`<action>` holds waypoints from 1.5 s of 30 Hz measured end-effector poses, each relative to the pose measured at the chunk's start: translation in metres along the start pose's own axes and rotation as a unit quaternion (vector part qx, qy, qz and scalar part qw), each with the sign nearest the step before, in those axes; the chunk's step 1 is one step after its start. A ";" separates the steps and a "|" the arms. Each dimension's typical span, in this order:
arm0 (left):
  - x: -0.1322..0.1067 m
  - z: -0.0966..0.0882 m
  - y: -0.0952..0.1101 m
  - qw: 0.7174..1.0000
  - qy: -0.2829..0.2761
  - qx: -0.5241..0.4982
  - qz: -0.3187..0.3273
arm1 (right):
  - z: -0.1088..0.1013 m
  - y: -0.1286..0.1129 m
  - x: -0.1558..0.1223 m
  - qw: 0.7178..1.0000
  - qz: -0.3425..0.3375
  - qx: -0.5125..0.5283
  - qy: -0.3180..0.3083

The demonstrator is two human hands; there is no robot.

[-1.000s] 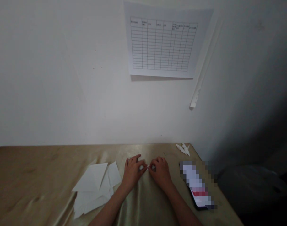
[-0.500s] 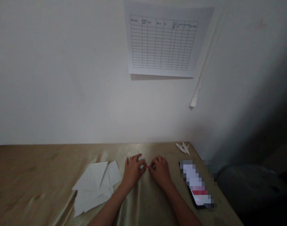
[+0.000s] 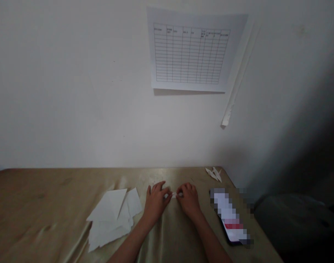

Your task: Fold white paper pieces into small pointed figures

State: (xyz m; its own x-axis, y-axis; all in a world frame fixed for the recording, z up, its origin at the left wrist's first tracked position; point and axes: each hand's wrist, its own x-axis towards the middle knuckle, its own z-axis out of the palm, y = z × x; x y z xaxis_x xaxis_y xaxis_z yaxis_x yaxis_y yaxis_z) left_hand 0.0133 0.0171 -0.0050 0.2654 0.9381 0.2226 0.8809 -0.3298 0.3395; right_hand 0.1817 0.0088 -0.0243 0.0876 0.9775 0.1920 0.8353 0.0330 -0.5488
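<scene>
My left hand [image 3: 155, 202] and my right hand [image 3: 189, 199] rest close together on the table covered in shiny tan cloth [image 3: 46, 204]. Between their fingertips lies a small white folded piece of paper [image 3: 173, 195], which both hands pinch from either side. Most of the piece is hidden under the fingers. A loose stack of white paper sheets [image 3: 112, 217] lies just left of my left forearm.
A phone [image 3: 230, 217] with a lit screen lies to the right of my right hand near the table's edge. Small folded white paper figures [image 3: 214, 174] sit at the far right corner. A printed grid sheet [image 3: 191, 51] hangs on the white wall.
Both hands stay on the small paper piece with only slight finger movement. The view has shifted a little.
</scene>
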 end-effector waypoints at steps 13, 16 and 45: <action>0.000 -0.002 0.000 1.000 -0.012 -0.013 -0.005 | -0.001 0.003 0.001 0.999 0.008 0.046 -0.004; 0.001 -0.002 0.000 1.000 -0.016 -0.019 -0.010 | -0.003 -0.001 0.000 0.999 0.003 0.038 0.001; 0.005 0.001 -0.024 0.996 -0.045 -0.073 0.006 | -0.004 0.004 0.001 0.996 -0.003 0.083 0.005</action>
State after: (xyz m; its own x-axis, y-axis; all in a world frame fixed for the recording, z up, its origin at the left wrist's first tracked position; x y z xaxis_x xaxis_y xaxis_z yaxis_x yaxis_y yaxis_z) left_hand -0.0061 0.0296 -0.0135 0.3145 0.9378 0.1472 0.8130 -0.3462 0.4681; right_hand 0.1871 0.0086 -0.0227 0.0881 0.9751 0.2036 0.7341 0.0745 -0.6749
